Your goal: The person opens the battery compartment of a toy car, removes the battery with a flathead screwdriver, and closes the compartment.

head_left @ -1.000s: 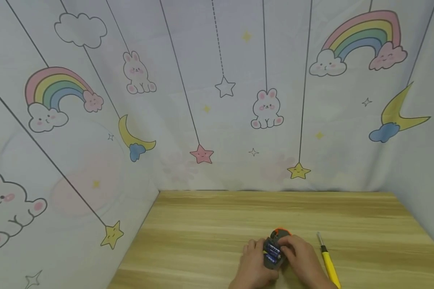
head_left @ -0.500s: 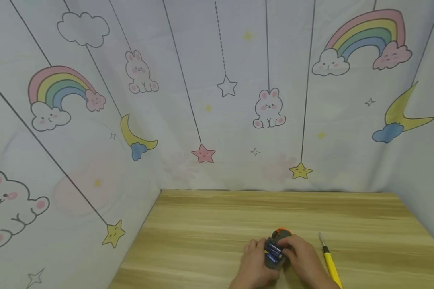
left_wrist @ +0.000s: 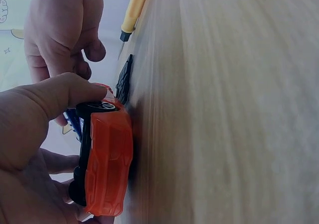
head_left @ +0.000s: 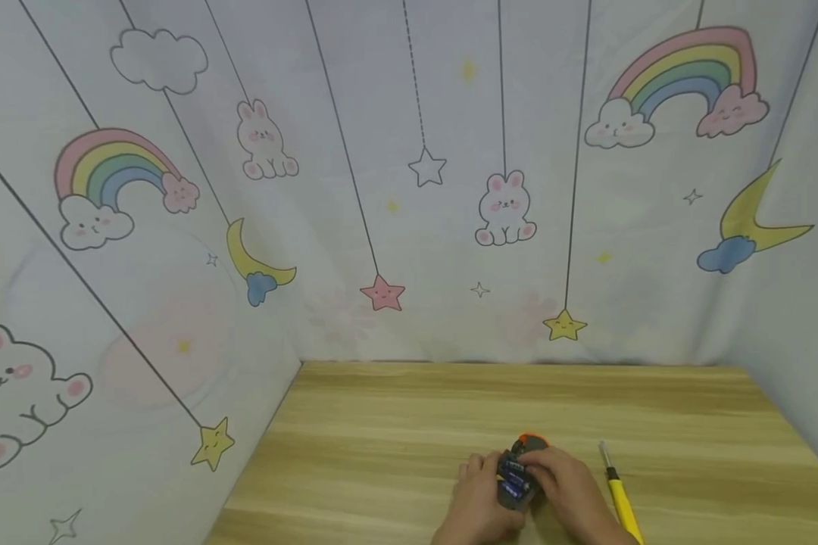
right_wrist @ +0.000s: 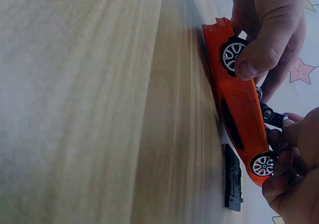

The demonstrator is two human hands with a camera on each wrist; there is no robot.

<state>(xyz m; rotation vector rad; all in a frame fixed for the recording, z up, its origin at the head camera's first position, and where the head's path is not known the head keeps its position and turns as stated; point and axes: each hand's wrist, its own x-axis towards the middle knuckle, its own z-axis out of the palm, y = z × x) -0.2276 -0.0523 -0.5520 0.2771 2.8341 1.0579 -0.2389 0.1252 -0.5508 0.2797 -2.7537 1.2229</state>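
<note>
An orange toy car (right_wrist: 241,102) lies upside down, its dark underside (head_left: 515,499) facing up with several blue batteries (head_left: 513,484) in an uncovered compartment. My left hand (head_left: 479,493) grips the car by its sides; the left thumb rests by a wheel (left_wrist: 102,106) in the left wrist view. With the fingers and thumb of my right hand (head_left: 569,484) I pinch a battery (right_wrist: 275,118), which sticks up at a tilt from the compartment in the right wrist view. The right fingers partly hide the compartment from the head view.
A yellow-handled screwdriver (head_left: 620,499) lies on the wooden table (head_left: 382,424) to the right of my hands. A black battery cover (right_wrist: 232,179) lies beside the car. A printed cloth wall (head_left: 436,227) stands behind the table.
The right fingers have shifted slightly left over the batteries, and the top battery is now more covered by them. The left hand keeps its grip on the car.
</note>
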